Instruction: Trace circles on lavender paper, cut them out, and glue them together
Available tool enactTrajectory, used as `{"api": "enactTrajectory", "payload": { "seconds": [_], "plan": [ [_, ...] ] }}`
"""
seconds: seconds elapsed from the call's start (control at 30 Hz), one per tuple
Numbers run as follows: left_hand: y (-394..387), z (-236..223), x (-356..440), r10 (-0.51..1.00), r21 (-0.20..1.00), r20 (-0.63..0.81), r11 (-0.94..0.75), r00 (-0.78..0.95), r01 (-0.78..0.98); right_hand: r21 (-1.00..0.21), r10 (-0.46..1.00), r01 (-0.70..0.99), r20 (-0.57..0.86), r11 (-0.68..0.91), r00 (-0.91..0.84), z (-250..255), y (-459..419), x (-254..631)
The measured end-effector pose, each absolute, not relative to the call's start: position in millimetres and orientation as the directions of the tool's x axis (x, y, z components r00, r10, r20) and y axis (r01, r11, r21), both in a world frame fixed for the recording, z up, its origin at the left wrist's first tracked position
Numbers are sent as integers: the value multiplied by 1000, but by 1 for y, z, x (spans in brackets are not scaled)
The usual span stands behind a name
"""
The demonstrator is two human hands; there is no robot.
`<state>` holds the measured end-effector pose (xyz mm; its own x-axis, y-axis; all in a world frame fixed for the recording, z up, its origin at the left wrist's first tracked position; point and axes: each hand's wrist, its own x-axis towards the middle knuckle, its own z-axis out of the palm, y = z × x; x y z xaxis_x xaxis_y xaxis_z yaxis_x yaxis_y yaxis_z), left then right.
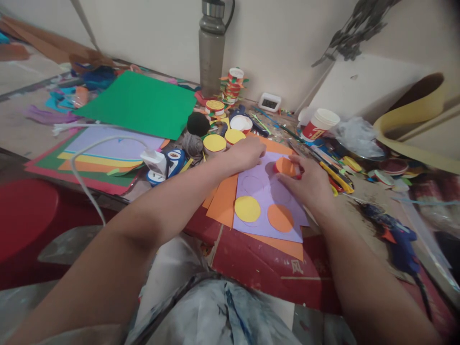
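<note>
A purple paper sheet (268, 201) lies on orange sheets (223, 201) on a red board. A yellow paper circle (247, 209) and an orange paper circle (280, 217) rest on it, beside faint drawn circles. My left hand (247, 152) presses down on the sheet's far left corner, fingers curled under. My right hand (309, 186) is closed round a small red cup with an orange top (284, 166), standing it on the purple sheet's far edge.
Small red cups with yellow tops (214, 143) stand behind my left hand. A green sheet (142, 103), a grey bottle (212, 48), a white paper cup (319, 124), a yellow cutter (336, 176) and a blue glue gun (398, 239) lie around.
</note>
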<state>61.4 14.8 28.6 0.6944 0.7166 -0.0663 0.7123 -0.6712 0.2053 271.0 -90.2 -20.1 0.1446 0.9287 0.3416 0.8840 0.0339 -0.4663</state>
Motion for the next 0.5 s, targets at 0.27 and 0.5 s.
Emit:
{"api": "enactTrajectory", "payload": {
  "seconds": [0.27, 0.5],
  "plan": [
    [23, 20, 66, 686, 218, -54, -701, 725, 679, -522, 838, 853, 457, -17, 296, -3, -91, 297],
    [22, 24, 68, 688, 225, -95, -690, 720, 688, -546, 844, 838, 443, -14, 303, 4, -93, 291]
  ]
}}
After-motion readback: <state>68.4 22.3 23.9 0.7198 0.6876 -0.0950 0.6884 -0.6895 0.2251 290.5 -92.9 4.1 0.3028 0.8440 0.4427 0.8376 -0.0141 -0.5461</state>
